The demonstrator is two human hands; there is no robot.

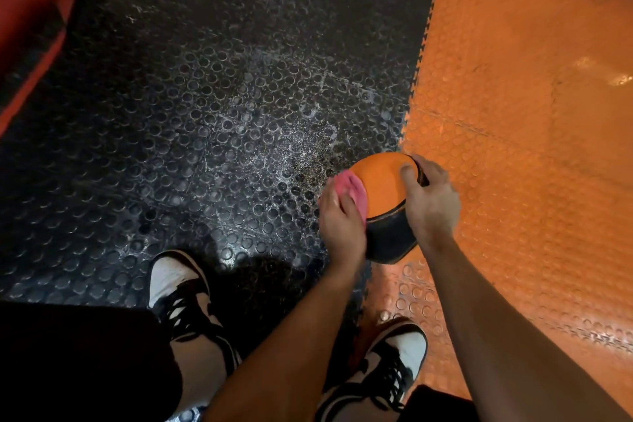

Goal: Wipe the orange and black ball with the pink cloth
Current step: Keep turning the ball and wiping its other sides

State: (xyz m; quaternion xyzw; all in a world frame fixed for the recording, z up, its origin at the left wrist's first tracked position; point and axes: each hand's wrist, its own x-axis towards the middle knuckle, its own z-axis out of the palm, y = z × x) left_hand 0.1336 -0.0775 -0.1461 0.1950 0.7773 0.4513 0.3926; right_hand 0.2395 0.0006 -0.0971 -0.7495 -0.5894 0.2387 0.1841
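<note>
Cloth contact sits on the left flank of the orange and black ball (385, 188). The left hand (340, 226) presses the pink cloth (354, 190) there, fingers curled on it. The right hand (431, 202) grips the opposite flank, leaving the orange top between the hands unwiped.

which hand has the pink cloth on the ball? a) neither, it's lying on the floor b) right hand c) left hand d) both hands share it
c: the left hand presses the pink cloth against the ball, while the right hand grips the ball's other side.
</note>
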